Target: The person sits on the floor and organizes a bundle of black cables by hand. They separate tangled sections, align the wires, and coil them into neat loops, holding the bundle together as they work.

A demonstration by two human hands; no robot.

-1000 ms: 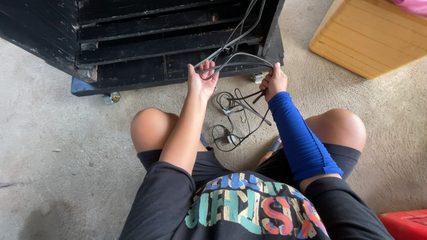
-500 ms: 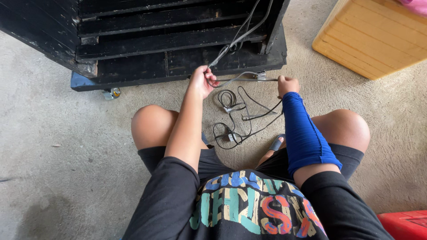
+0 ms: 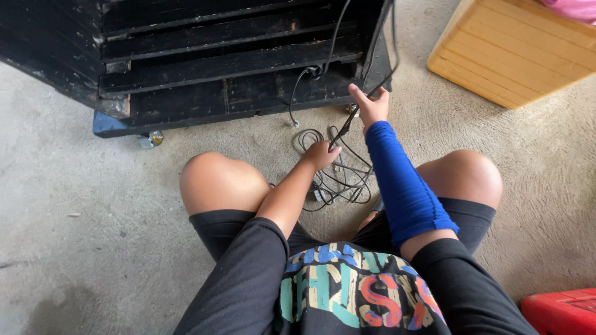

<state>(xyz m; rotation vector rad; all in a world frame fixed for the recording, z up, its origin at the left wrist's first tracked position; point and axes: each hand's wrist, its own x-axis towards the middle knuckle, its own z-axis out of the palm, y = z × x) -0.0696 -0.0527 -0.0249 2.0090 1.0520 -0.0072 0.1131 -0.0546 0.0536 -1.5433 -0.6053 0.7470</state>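
Observation:
I sit cross-legged on a concrete floor in front of a black slatted cabinet (image 3: 217,68) on casters. A tangle of black cables (image 3: 338,177) lies on the floor between my knees. My left hand (image 3: 321,155) is down at the tangle, fingers closed around cable strands. My right hand (image 3: 371,105), with a blue sleeve (image 3: 403,186) on the forearm, is raised near the cabinet's lower right corner and pinches a black cable that runs up toward the cabinet top. Another thin cable hangs from the cabinet's lower slats.
A yellow wooden box (image 3: 515,49) stands at the upper right with something pink on top. A red plastic container (image 3: 562,310) sits at the lower right corner. A caster wheel (image 3: 151,139) shows under the cabinet's left side.
My left hand has dropped from the cable near the cabinet down onto the tangle on the floor. My right hand has moved up toward the cabinet corner, pulling a cable taut.

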